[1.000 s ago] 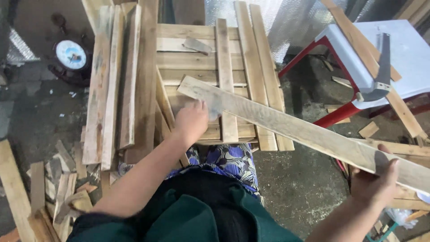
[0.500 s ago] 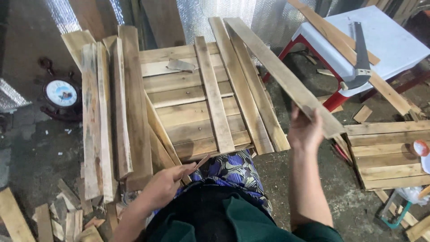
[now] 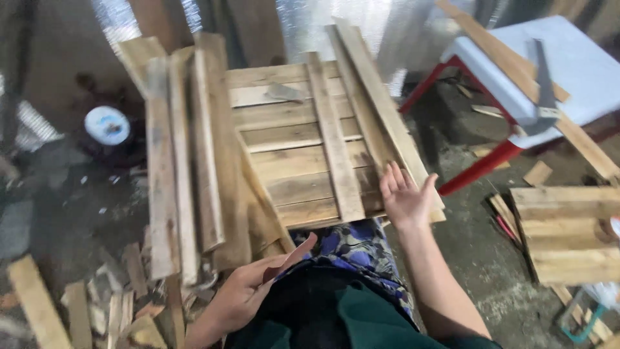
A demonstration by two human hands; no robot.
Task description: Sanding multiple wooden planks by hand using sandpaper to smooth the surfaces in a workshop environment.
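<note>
On a wooden pallet panel (image 3: pixel 290 139) made of pale horizontal boards, a long narrow slat (image 3: pixel 381 110) is seen lying diagonally along the right edge, its lower end under the right hand (image 3: pixel 403 197). That hand is laid flat, fingers (image 3: pixel 392 179) spread and extended, pressing the slat rather than gripping it. The left hand (image 3: pixel 248 291) is held low, near the lap, its fingers pinching a thin, pointed sliver of wood (image 3: pixel 290 255).

A risk of splinters is judged likely — the boards are rough-sawn, unsanded, with frayed edges and dark stains, and bare palms are being slid over them. The slat is only pressed down, not clamped, so it could slip off the panel's edge toward the patterned blue fabric (image 3: pixel 352 249) over the knees. Another slat (image 3: pixel 332 139) lies upright across the boards, and looser planks (image 3: pixel 187 152) are stacked unevenly at the left — a stack that could topple if nudged.

Beyond, a white desk with red legs (image 3: pixel 581 64) is seen carrying a long plank and a dark metal hatchet-like tool (image 3: pixel 541 97) near its edge, where it could be knocked off. Offcuts (image 3: pixel 110 310) litter the grey concrete floor, and a second small panel (image 3: pixel 568 232) lies at the right.
</note>
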